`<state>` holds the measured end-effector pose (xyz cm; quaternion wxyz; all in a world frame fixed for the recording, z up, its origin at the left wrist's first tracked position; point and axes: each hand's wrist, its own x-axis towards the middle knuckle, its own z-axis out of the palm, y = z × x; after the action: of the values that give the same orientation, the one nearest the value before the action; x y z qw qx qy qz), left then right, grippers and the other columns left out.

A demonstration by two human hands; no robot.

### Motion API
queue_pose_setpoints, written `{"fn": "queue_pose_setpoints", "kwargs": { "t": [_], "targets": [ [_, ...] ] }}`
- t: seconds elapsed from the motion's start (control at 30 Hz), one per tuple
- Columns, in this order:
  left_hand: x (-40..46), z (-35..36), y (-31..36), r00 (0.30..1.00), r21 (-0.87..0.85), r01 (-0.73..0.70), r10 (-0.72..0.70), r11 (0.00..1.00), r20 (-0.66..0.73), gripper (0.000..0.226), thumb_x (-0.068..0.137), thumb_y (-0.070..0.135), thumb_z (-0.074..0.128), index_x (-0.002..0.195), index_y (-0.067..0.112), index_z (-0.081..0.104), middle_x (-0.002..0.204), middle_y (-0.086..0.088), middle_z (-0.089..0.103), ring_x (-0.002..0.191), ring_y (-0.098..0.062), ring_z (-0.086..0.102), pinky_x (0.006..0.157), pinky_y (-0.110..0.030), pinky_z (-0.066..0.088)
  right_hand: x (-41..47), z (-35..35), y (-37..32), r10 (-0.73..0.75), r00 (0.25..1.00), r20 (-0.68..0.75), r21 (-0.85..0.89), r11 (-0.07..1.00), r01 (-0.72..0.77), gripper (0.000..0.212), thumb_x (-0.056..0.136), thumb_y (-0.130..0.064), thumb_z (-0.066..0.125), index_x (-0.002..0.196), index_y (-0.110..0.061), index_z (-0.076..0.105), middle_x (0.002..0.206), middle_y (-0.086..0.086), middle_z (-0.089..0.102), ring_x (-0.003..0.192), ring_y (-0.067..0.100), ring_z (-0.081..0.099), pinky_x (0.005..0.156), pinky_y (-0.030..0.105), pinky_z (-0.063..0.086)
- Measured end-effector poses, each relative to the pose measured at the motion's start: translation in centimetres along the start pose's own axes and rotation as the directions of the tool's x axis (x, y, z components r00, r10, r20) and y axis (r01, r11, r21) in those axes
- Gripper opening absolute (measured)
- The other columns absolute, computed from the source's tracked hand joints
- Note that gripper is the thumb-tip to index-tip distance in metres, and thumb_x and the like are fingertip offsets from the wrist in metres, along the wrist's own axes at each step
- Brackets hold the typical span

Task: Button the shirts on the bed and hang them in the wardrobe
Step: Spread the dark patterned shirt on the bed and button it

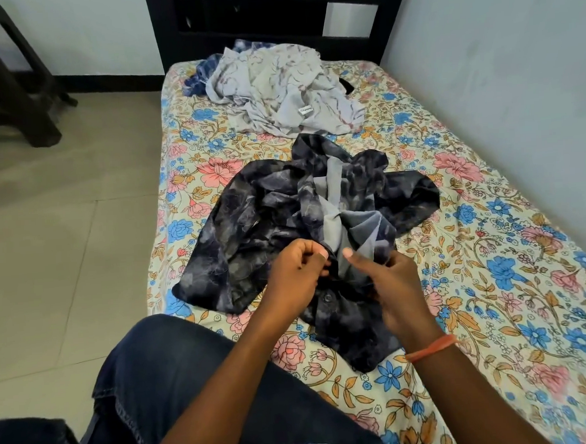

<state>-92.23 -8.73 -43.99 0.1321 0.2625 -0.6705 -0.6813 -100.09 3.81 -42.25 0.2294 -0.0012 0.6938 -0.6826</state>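
Floral bed sheet (492, 244) under the crumpled dark shirt (266, 206); your left hand (293, 276) and right hand (396, 284) pinch its soft placket, near edge.

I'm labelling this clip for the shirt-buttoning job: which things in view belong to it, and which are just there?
Part of the job:
dark patterned shirt, pinched by left hand and right hand
pale crumpled shirt
blue patterned garment underneath it
floral bed

Just there:
dark chair
headboard

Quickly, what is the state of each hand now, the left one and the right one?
Left hand: fingers curled, pinching the front edge of the dark shirt.
Right hand: fingers curled, gripping the same shirt's other front edge.
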Motion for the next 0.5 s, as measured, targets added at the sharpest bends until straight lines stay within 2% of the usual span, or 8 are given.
{"fn": "queue_pose_setpoints", "kwargs": {
  "t": [0.07,0.13,0.17,0.23,0.33,0.43,0.5],
  "targets": [
    [0.0,0.0,0.0,1.000,0.002,-0.001,0.001,1.000,-0.003,0.012,0.100,0.019,0.052,0.095,0.015,0.062,0.097,-0.003,0.071,0.078,-0.005,0.068,0.068,-0.020,0.049,-0.1,0.3,0.1,0.009,0.999,-0.031,0.069,0.998,-0.007,0.021,0.082,-0.018,0.078,0.099,-0.006,0.073,0.093,0.011,0.077,0.089,0.028,0.074,0.081,0.042,0.059],
    [-0.1,0.0,0.1,1.000,-0.003,-0.002,0.002,1.000,-0.005,0.012,0.100,0.018,0.052,0.095,0.015,0.062,0.097,-0.002,0.071,0.079,-0.006,0.068,0.068,-0.020,0.049,-0.1,0.1,-0.3,0.088,0.995,0.045,0.212,0.973,-0.095,0.017,0.088,-0.015,0.070,0.101,-0.004,0.071,0.093,0.011,0.075,0.084,0.026,0.072,0.077,0.039,0.057],
    [-0.1,-0.1,0.1,1.000,-0.003,-0.002,0.002,1.000,-0.006,0.012,0.100,0.018,0.052,0.095,0.015,0.062,0.097,-0.002,0.071,0.080,-0.007,0.068,0.068,-0.020,0.048,-0.3,-0.2,-0.5,0.103,0.991,0.091,0.209,0.971,-0.120,0.013,0.088,-0.014,0.068,0.099,-0.007,0.069,0.089,0.009,0.073,0.081,0.025,0.068,0.072,0.038,0.055],
    [-0.2,-0.1,0.3,1.000,0.000,-0.003,0.003,1.000,-0.010,0.012,0.100,0.018,0.052,0.096,0.014,0.062,0.097,-0.002,0.071,0.081,-0.007,0.068,0.067,-0.018,0.048,-1.1,-1.0,-0.7,0.080,0.990,0.114,0.066,0.994,-0.088,0.007,0.086,-0.012,0.067,0.093,-0.011,0.067,0.082,0.006,0.070,0.075,0.020,0.064,0.061,0.033,0.050],
    [-0.2,-0.1,0.4,1.000,0.021,-0.013,0.013,1.000,-0.018,0.011,0.099,0.019,0.053,0.095,0.016,0.064,0.096,-0.002,0.072,0.080,-0.006,0.068,0.067,-0.018,0.048,-2.2,-1.8,0.0,-0.027,0.999,0.034,-0.170,0.985,0.033,0.015,0.081,-0.014,0.077,0.094,-0.012,0.069,0.073,-0.001,0.070,0.062,0.008,0.064,0.050,0.025,0.047],
    [-0.2,0.0,0.4,0.999,0.076,-0.034,0.036,0.997,-0.018,0.011,0.097,0.018,0.055,0.092,0.019,0.064,0.092,0.000,0.071,0.079,-0.006,0.068,0.067,-0.020,0.048,-2.4,-1.9,1.1,-0.036,0.999,-0.007,-0.199,0.979,0.034,0.027,0.077,-0.013,0.083,0.098,-0.008,0.066,0.082,0.011,0.067,0.068,0.021,0.065,0.055,0.030,0.055],
    [-0.5,0.1,0.4,0.999,0.109,-0.050,0.052,0.993,-0.014,0.012,0.096,0.016,0.055,0.088,0.021,0.064,0.090,0.001,0.071,0.080,-0.009,0.068,0.065,-0.024,0.049,-2.2,-2.0,1.5,-0.039,0.999,-0.023,-0.191,0.981,0.034,0.021,0.081,-0.003,0.076,0.100,-0.009,0.067,0.092,0.013,0.072,0.078,0.026,0.069,0.064,0.033,0.058]
  ]
}}
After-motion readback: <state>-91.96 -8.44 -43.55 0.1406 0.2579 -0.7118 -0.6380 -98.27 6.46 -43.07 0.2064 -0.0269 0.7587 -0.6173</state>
